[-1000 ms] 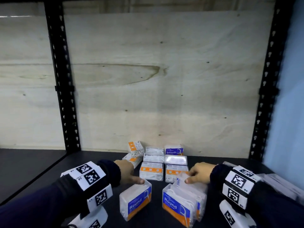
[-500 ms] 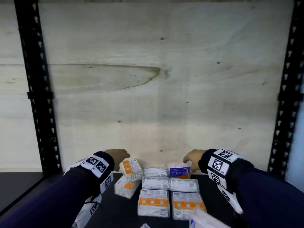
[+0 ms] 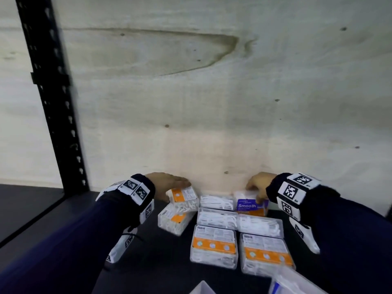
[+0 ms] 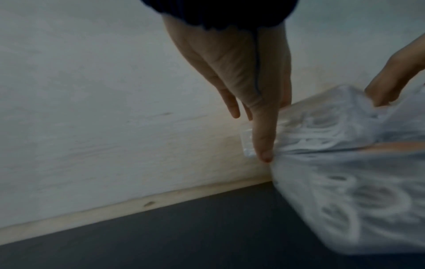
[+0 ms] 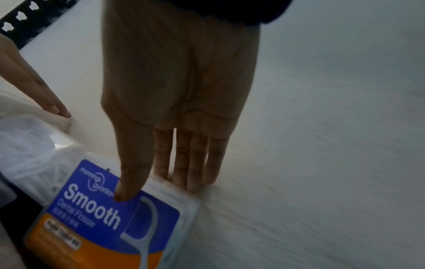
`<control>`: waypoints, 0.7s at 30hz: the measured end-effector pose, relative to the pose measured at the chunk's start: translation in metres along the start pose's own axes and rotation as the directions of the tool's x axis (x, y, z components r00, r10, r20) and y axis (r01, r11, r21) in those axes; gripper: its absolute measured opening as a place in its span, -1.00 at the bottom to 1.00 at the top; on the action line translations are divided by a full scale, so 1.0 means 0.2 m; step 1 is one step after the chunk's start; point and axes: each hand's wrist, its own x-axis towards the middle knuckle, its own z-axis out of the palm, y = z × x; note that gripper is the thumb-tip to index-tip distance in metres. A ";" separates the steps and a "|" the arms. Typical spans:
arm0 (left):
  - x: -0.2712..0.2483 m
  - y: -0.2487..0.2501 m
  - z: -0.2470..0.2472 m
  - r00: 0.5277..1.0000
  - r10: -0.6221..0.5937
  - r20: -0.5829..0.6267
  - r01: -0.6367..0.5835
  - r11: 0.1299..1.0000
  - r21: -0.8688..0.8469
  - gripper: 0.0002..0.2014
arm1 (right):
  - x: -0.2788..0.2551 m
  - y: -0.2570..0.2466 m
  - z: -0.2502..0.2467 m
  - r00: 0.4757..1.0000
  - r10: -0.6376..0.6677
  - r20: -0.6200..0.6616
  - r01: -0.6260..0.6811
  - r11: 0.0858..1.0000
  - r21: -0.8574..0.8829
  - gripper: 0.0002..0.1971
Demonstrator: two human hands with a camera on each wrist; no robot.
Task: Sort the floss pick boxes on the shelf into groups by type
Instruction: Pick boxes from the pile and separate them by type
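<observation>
Several clear floss pick boxes lie at the back of the dark shelf [image 3: 53, 219]. My left hand [image 3: 169, 185] reaches over a tilted orange-labelled box [image 3: 183, 196] that leans on another box [image 3: 174, 219]. Its thumb [image 4: 264, 145] presses on this box [image 4: 345, 163], while two fingertips hang free beside it. My right hand [image 3: 258, 187] pinches the blue-and-orange Smooth box [image 3: 251, 205] against the back wall. In the right wrist view the thumb [image 5: 128, 182] lies on the label of the Smooth box [image 5: 103, 218] and the fingers are behind it.
Between my hands lie clear boxes [image 3: 216, 218] and two boxes with orange labels up [image 3: 213, 245]. More boxes poke in at the bottom edge [image 3: 284, 285]. A plywood wall [image 3: 212, 124] closes the back. A black post [image 3: 48, 92] stands at the left.
Both hands left the Round boxes at the front and reached to the back row. The right hand now pinches the Smooth box and the left has come down on the tilted box.
</observation>
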 end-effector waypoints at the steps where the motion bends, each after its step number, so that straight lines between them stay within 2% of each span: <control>1: 0.00 0.00 0.00 1.000 0.017 -0.008 -0.017 0.999 0.028 -0.29 | 0.00 0.00 0.00 1.000 0.001 0.004 -0.001 1.000 0.007 -0.38; 4: 0.00 -0.01 0.01 0.996 0.077 -0.033 -0.073 0.992 0.104 -0.34 | 0.01 -0.02 0.01 0.999 0.000 0.034 0.001 1.000 -0.017 -0.37; 8: -0.01 -0.02 0.03 0.995 0.098 -0.023 -0.092 0.978 0.187 -0.39 | 0.00 -0.02 0.02 1.000 0.017 0.017 -0.016 1.000 -0.015 -0.38; 13: -0.07 -0.05 0.07 0.994 0.094 -0.048 -0.081 0.971 0.225 -0.47 | -0.10 0.01 -0.01 0.995 0.056 -0.088 -0.056 0.998 -0.004 -0.51; 16: -0.13 -0.04 0.07 0.998 0.051 -0.038 -0.040 0.966 0.254 -0.49 | -0.19 0.02 -0.05 0.992 0.062 -0.110 -0.061 0.998 0.013 -0.51; 19: -0.19 -0.02 0.07 0.984 0.133 -0.121 -0.097 0.958 0.272 -0.59 | -0.29 0.03 -0.07 0.993 0.052 -0.102 -0.050 0.999 0.019 -0.49; 21: -0.23 -0.01 0.09 0.980 0.110 -0.165 -0.071 0.971 0.228 -0.58 | -0.35 0.02 -0.08 0.995 0.041 -0.094 -0.039 0.999 0.019 -0.50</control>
